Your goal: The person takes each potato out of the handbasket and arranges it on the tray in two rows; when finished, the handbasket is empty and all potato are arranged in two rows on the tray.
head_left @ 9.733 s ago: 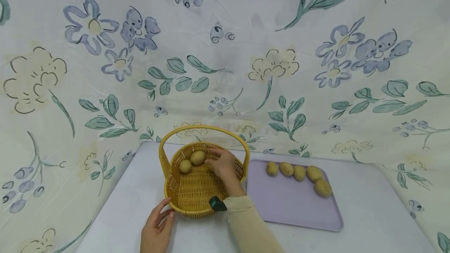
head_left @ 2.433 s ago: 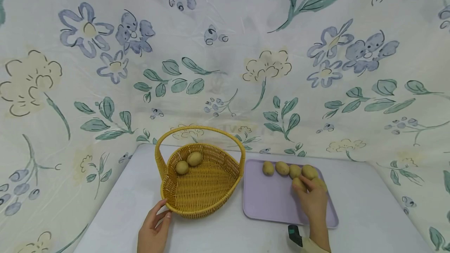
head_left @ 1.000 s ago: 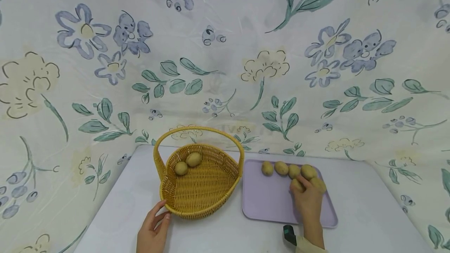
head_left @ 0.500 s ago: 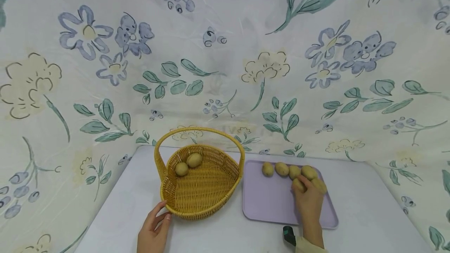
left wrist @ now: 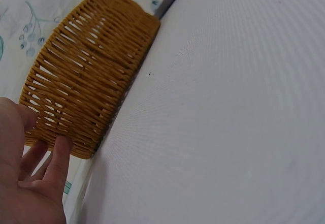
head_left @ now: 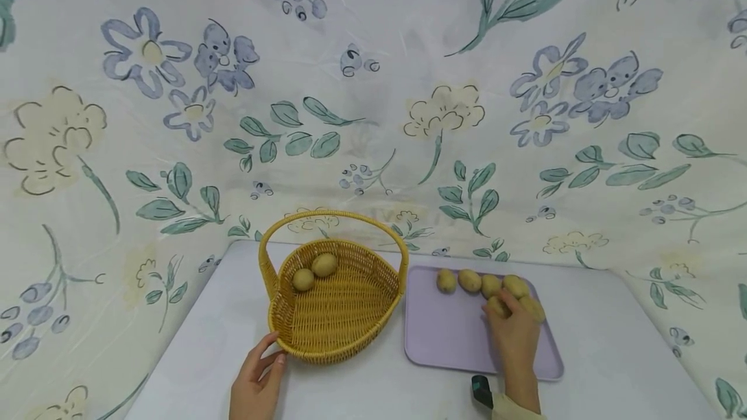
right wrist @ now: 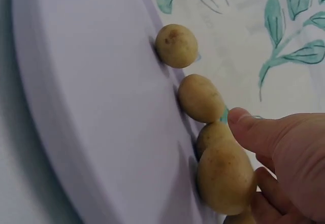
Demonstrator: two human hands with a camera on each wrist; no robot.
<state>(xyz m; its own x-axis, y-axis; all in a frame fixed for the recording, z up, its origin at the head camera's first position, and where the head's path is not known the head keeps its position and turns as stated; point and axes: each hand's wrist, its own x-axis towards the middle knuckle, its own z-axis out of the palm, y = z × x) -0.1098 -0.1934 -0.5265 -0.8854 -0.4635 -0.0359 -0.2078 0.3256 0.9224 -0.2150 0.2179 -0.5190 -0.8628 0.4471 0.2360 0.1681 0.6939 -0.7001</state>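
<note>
No readable text or labels, seemingly, anywhere.

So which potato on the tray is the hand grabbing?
The right hand holds the front potato, nearer the person than the back row on the tray.

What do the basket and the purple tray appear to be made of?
The basket looks like woven rattan or wicker, yellow-brown and matte: the left wrist view shows separate strands crossing with gaps between them. It could also be an imitation fibre. The tray seems to be moulded plastic, pale lilac with a smooth, slightly satin surface and a rounded raised rim.
</note>
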